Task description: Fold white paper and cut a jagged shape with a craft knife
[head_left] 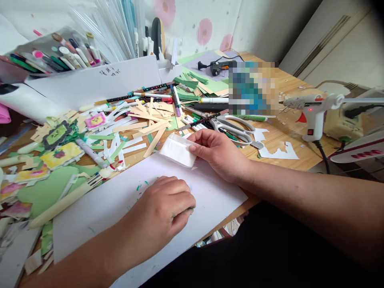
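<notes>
My right hand (217,154) pinches the right edge of a small white rectangular paper piece (177,151), thumb on top, above the upper part of a large white sheet (120,200). Curled over the middle of that sheet, my left hand (168,204) has its fingers bent under; whether something is inside them is hidden. Small green marks show on the sheet just above my left hand. The two hands are apart, and the small white piece is nearer the pile of paper strips (150,116).
Silver scissors (237,128) lie beyond my right hand. A white glue gun (319,108) stands at the right, its cable hanging. Paper scraps, small painted pieces (62,155) and a brush (69,198) crowd the left. Behind is a white box (96,82) with markers.
</notes>
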`<act>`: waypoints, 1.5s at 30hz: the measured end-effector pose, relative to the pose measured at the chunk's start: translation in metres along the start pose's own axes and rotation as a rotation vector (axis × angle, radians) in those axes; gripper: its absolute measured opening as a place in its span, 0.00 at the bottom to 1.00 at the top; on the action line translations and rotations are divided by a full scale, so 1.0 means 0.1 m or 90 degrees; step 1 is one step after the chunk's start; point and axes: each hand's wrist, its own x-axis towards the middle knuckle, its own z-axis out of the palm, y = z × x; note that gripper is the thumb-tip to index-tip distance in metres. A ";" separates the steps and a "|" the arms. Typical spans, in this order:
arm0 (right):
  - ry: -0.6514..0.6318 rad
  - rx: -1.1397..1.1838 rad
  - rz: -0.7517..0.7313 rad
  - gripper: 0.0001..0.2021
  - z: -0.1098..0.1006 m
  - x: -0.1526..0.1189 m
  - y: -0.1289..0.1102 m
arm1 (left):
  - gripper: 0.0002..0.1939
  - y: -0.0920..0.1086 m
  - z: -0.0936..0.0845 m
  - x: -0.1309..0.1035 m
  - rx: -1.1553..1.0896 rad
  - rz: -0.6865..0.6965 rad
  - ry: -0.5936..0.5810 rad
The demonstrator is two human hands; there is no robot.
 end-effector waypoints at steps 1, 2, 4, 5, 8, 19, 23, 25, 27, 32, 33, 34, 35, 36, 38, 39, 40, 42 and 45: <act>-0.001 0.001 0.000 0.02 0.00 0.00 0.00 | 0.11 0.00 0.00 0.00 0.006 0.005 -0.008; -0.003 0.003 0.002 0.02 0.00 0.00 0.00 | 0.11 0.01 -0.01 0.00 0.009 0.009 -0.016; -0.005 0.005 0.005 0.02 -0.01 0.00 0.00 | 0.11 0.01 -0.02 0.00 0.001 0.008 -0.027; -0.006 0.005 0.005 0.02 -0.01 0.00 0.00 | 0.11 0.01 -0.02 0.00 -0.008 0.003 -0.024; -0.003 0.007 0.000 0.02 -0.01 0.00 0.00 | 0.09 0.00 -0.01 -0.02 -0.023 -0.014 0.009; -0.002 -0.008 -0.009 0.02 -0.02 0.01 0.02 | 0.10 -0.01 0.03 -0.01 -0.009 0.004 0.013; -0.006 -0.008 -0.009 0.01 -0.01 0.01 0.02 | 0.08 -0.01 0.03 -0.02 -0.030 -0.011 0.031; -0.004 -0.008 -0.008 0.02 -0.01 0.00 0.01 | 0.09 -0.01 0.03 -0.03 -0.022 0.001 0.027; -0.002 -0.008 -0.006 0.02 -0.01 0.00 0.02 | 0.11 0.00 0.03 -0.02 -0.007 0.022 0.012; -0.004 -0.010 -0.002 0.03 -0.01 0.00 0.02 | 0.11 0.01 0.03 -0.02 -0.003 0.013 -0.003; -0.004 -0.009 -0.001 0.02 -0.01 0.00 0.02 | 0.10 0.00 0.03 -0.02 -0.011 0.002 0.005; -0.005 -0.008 -0.001 0.02 -0.01 0.00 0.02 | 0.10 0.00 0.04 -0.03 -0.020 -0.007 0.015; -0.005 -0.007 -0.001 0.02 -0.01 0.00 0.02 | 0.10 -0.01 0.04 -0.03 -0.027 -0.014 0.025; -0.005 -0.007 -0.001 0.02 -0.01 0.00 0.01 | 0.10 -0.01 0.04 -0.03 -0.031 -0.016 0.031; -0.002 -0.008 -0.004 0.02 -0.01 0.00 0.02 | 0.09 -0.02 0.03 -0.04 -0.032 -0.007 0.029; -0.001 -0.007 -0.005 0.02 -0.02 0.01 0.02 | 0.10 -0.02 0.03 -0.03 -0.030 0.001 0.023; 0.000 -0.007 -0.005 0.02 -0.02 0.01 0.02 | 0.10 -0.02 0.03 -0.03 -0.027 0.008 0.016; 0.000 -0.005 -0.004 0.02 -0.02 0.01 0.02 | 0.10 -0.01 0.02 -0.03 -0.016 0.015 -0.001; -0.001 -0.004 0.001 0.02 -0.01 0.01 0.01 | 0.11 0.01 0.01 -0.02 -0.006 0.008 -0.020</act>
